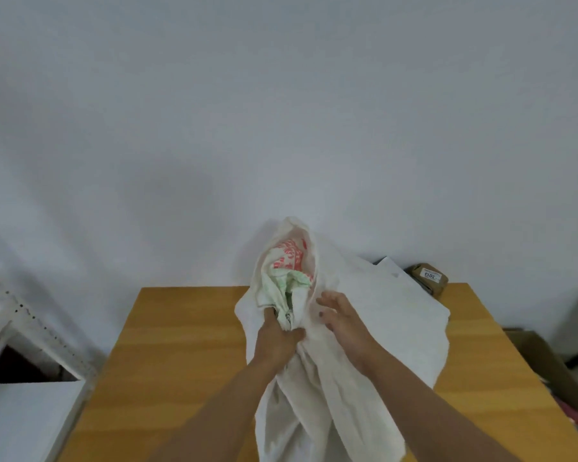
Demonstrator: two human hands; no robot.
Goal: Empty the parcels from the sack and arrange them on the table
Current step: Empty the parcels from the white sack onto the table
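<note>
One brown parcel lies beyond the sack on the tabletop; left hand grip clenches sack mouth, right hand rests released, emptying barely begun.

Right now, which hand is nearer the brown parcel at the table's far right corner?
Right. The right hand lies open on the sack, on the side toward the brown parcel. The left hand grips the sack's bunched mouth, farther left.

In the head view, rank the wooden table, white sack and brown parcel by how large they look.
1. wooden table
2. white sack, nearer the camera, so the order with the table is unsure
3. brown parcel, partly hidden behind the sack
</note>
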